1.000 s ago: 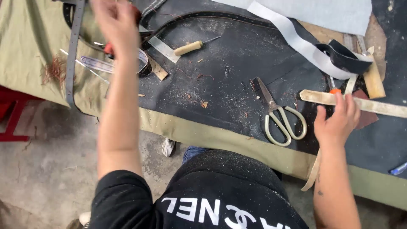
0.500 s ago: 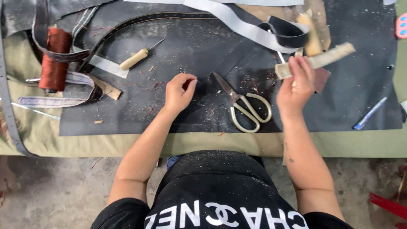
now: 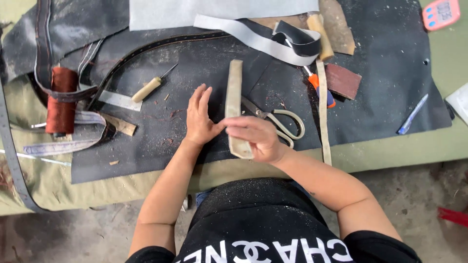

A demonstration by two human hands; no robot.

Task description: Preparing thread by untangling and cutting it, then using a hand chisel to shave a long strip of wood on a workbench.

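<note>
**One strap in hand, scissors not yet touched**

One tan strap is what I have hold of: my right hand is closed around its near end, thumb and fingers pinching it, and the strap runs away from me over the black mat. My left hand is open, fingers straight and together, its thumb side just beside the strap, gripping nothing. As far as I can judge, the strap is only being lined up; I see no fresh cut or stitching on it. The scissors lie closed just right of it, partly under the strap. The awl and thread spool sit well off to the left on the desk, so that work looks undone.
</note>
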